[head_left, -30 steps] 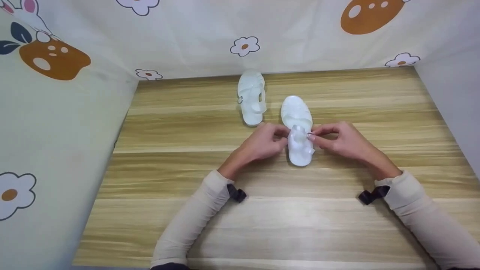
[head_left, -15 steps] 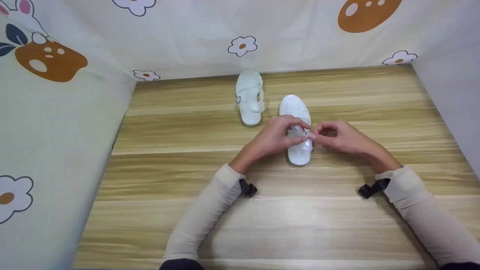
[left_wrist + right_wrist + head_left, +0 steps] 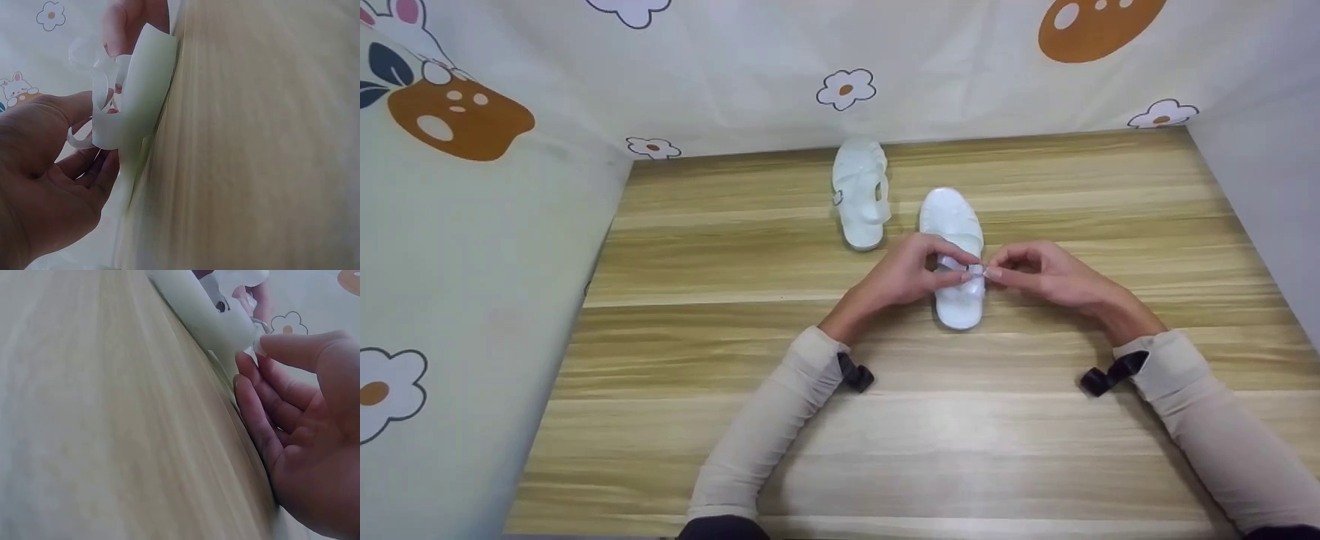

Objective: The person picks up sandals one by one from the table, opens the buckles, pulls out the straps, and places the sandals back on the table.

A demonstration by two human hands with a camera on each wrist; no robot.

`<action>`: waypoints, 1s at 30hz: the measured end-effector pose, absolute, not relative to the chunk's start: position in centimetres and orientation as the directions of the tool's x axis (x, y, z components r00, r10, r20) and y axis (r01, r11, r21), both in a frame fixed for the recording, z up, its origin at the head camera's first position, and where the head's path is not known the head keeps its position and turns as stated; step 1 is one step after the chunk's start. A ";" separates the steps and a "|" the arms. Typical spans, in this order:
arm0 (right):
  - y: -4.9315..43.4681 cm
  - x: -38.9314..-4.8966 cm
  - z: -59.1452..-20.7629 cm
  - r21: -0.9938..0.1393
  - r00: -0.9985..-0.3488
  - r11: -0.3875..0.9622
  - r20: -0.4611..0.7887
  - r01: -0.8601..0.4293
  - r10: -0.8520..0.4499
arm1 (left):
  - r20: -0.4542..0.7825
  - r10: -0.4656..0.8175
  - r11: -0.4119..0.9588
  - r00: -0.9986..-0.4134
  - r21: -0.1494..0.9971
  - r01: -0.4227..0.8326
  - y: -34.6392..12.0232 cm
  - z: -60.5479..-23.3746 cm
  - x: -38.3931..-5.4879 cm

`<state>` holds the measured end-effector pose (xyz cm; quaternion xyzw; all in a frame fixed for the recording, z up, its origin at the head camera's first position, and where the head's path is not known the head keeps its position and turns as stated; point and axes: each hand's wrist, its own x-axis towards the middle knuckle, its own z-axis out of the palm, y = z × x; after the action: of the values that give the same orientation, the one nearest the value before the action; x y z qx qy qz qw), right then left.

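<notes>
1. Two-handed work at the buckle: a person bends to a white sandal (image 3: 960,309) lying sole-down on a wood-grain desk (image 3: 885,442), its toe pointing away toward a flower-print backdrop (image 3: 750,82).

2. The right hand (image 3: 1050,276) works at the sandal's right side, its thumb and forefinger pinching the strap (image 3: 976,269) beside a small metal buckle (image 3: 260,325); its other fingers curl loosely near the sole.

3. The left hand (image 3: 904,271) reaches across from the opposite side, thumb and forefinger appearing to pinch the same strap, the tips nearly meeting the right hand's. Just what each tip holds is partly hidden.

4. The step in hand looks like the handling of the strap at its buckle; whether it is being done up or undone, 1 moment cannot tell.

5. The next move seems to call for a steady right pinch at the buckle while the left fingers guide the strap; the soft band could bend or slip.

6. Sandal number 2 (image 3: 861,180) lies farther left and nearer the backdrop, untouched, apart from both hands.
</notes>
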<state>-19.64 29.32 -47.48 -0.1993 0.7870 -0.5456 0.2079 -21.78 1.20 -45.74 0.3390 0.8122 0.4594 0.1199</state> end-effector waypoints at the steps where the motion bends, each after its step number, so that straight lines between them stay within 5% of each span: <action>1: 29.3 -19.6 -47.5 -0.943 -0.833 0.322 -0.108 -0.088 -0.542 | 0.119 0.665 0.346 -0.737 0.826 0.446 1.2 -45.8 -21.8; 20: 29.0 -19.5 -47.5 -0.942 -0.845 0.327 -0.112 -0.077 -0.522 | 0.249 0.680 0.280 -0.689 0.780 0.559 1.5 -45.9 -21.3; 30: 29.3 -19.4 -47.3 -0.957 -0.848 0.289 -0.126 -0.033 -0.515 | 0.204 0.676 0.370 -0.708 0.737 0.566 1.8 -45.7 -21.1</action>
<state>-19.41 29.32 -47.32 -0.1767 0.7744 -0.5695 0.2115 -21.13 1.75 -45.68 0.3765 0.8249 0.4163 0.0663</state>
